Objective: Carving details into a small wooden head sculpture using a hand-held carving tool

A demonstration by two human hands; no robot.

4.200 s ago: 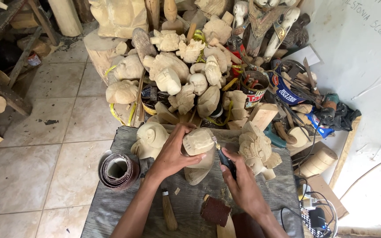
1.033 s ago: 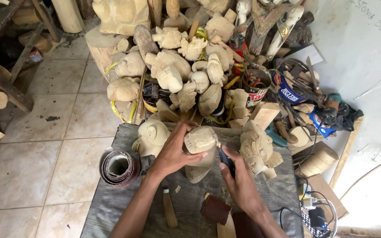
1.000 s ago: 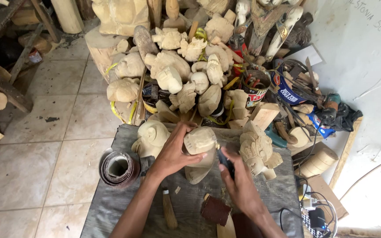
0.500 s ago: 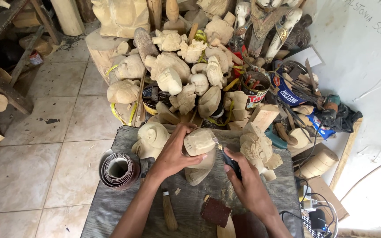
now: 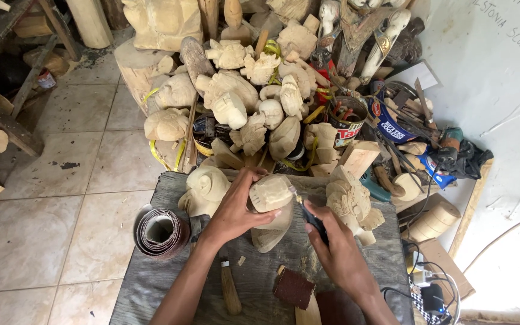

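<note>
A cluttered woodcarving workshop with a pale tiled floor [image 5: 61, 174] and a grey wooden workbench [image 5: 151, 271] at the bottom of the view. At the bench's left edge lies a roll of sandpaper [image 5: 159, 232], and just behind it a pale round carving [image 5: 207, 189] rests on the bench. The left hand [image 5: 236, 210] wraps over a light wooden carving [image 5: 272, 207] that stands in the middle of the bench, fingers spread and clamped around its upper part. In front of the hands a chisel with a wooden handle [image 5: 230, 289] lies flat, with a brown sanding block [image 5: 293, 287] to its right. The right hand [image 5: 332, 247] is closed around a dark tool [image 5: 314, 219] whose tip meets the right side of the held carving. Just to the right stands another finished carving [image 5: 350, 204]. Behind the bench a big heap of unfinished carved figures [image 5: 242, 102] piles up, with a tin can [image 5: 345, 123] full of tools near its right side, well apart from the hands
</note>
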